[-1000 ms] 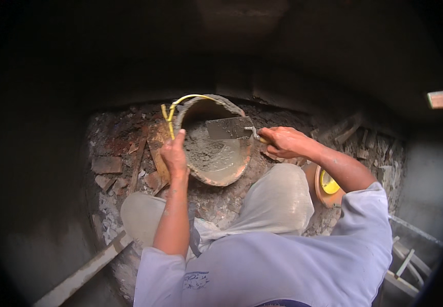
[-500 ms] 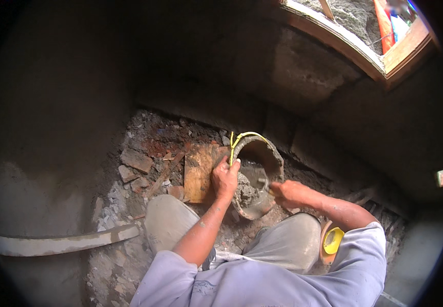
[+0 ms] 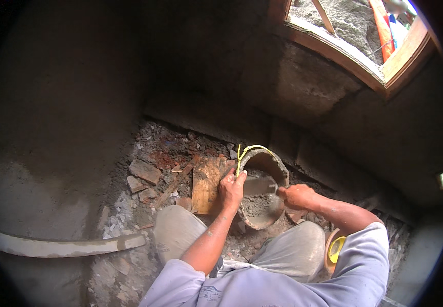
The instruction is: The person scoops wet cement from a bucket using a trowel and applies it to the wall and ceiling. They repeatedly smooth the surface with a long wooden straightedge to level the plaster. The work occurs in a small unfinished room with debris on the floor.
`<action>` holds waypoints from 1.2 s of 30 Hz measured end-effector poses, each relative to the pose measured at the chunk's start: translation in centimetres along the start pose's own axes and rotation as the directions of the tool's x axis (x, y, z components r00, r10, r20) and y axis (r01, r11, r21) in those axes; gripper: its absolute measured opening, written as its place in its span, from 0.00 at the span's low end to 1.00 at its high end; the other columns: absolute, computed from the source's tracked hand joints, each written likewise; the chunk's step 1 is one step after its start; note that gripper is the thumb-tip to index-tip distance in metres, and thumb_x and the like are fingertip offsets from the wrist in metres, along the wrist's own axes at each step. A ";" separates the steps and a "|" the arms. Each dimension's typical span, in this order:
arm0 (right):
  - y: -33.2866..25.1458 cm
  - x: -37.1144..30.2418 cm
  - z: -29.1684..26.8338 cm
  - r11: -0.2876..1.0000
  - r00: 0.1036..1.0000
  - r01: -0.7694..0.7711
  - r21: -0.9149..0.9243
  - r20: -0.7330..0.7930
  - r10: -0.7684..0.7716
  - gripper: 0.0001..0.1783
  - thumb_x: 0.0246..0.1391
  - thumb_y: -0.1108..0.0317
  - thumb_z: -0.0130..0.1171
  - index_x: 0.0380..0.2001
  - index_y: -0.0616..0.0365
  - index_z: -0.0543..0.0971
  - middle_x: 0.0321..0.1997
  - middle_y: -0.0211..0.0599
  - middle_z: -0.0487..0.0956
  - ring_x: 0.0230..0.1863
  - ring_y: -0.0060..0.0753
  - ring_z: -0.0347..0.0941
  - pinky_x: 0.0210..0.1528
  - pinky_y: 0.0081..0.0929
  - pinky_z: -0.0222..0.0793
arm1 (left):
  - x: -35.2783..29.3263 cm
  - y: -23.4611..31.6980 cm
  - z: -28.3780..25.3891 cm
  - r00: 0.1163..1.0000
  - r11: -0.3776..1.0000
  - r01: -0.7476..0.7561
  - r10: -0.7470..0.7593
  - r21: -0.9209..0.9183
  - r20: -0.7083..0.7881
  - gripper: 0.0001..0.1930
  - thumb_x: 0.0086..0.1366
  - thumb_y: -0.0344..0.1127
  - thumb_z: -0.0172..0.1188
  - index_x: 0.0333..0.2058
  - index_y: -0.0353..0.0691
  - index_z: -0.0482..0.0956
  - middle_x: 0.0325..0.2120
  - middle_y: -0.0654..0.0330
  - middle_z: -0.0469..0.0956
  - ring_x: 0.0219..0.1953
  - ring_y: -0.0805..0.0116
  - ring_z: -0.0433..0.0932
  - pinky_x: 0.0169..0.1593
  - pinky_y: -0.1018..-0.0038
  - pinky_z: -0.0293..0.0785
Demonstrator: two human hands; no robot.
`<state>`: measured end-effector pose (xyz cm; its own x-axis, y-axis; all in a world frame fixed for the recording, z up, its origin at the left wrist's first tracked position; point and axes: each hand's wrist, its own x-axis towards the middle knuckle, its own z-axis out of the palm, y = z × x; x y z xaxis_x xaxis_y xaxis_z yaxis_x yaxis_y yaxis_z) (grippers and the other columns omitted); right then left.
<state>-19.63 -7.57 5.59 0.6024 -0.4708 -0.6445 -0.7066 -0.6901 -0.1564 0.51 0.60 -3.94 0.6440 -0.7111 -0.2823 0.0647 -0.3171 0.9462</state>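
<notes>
A mortar-caked bucket (image 3: 279, 165) with a yellow handle (image 3: 247, 151) stands tilted on rubble in front of my knees. My left hand (image 3: 231, 187) grips its near rim on the left side. My right hand (image 3: 296, 195) holds a trowel (image 3: 259, 186) whose flat blade lies inside the bucket, on the wet grey mortar (image 3: 259, 209). I am crouched, and both knees (image 3: 298, 244) in grey trousers show below the bucket.
Broken bricks (image 3: 144, 171) and a wooden board (image 3: 206, 184) lie left of the bucket. A dark plastered wall (image 3: 62, 102) rises at left, with a pale curved strip (image 3: 62, 246) at its foot. A wood-framed opening (image 3: 370, 66) is at upper right. A yellow roll (image 3: 336, 248) lies by my right knee.
The view has swung up and left, so the wall, the pale strip and the framed opening came into sight. Both hands stay at the bucket, with the trowel still inside it.
</notes>
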 end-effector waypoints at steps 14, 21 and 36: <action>-0.6 1.8 5.7 0.179 0.929 -0.277 0.944 0.310 -0.203 0.08 0.49 0.70 0.54 0.33 0.57 0.70 0.20 0.32 0.72 0.17 0.22 0.69 0.18 0.23 0.67 | -1.1 2.8 0.5 1.000 0.996 0.020 -0.018 0.092 -0.018 0.16 0.60 0.43 0.58 0.37 0.34 0.80 0.20 0.58 0.75 0.25 0.74 0.68 0.34 0.72 0.66; 1.6 -0.3 1.8 0.995 0.972 -0.061 0.084 -0.223 0.079 0.21 0.48 0.70 0.51 0.48 0.62 0.66 0.35 0.59 0.77 0.38 0.55 0.76 0.37 0.45 0.73 | -1.3 3.3 0.4 1.000 0.999 -0.012 0.013 0.044 -0.016 0.17 0.60 0.43 0.58 0.37 0.33 0.79 0.19 0.59 0.75 0.25 0.74 0.68 0.33 0.73 0.66; 0.2 -0.8 1.6 0.903 0.994 0.100 0.418 0.005 -0.113 0.17 0.49 0.71 0.49 0.44 0.63 0.71 0.34 0.58 0.77 0.36 0.56 0.76 0.37 0.45 0.72 | -1.1 2.9 1.4 1.000 1.000 0.004 -0.005 -0.016 -0.016 0.17 0.61 0.42 0.58 0.40 0.31 0.78 0.24 0.60 0.78 0.29 0.75 0.71 0.36 0.75 0.67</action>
<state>-20.79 -6.45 4.90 0.6765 -0.3869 -0.6267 -0.7326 -0.4408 -0.5187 -1.04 -0.38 -1.13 0.6559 -0.6994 -0.2840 0.0796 -0.3100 0.9474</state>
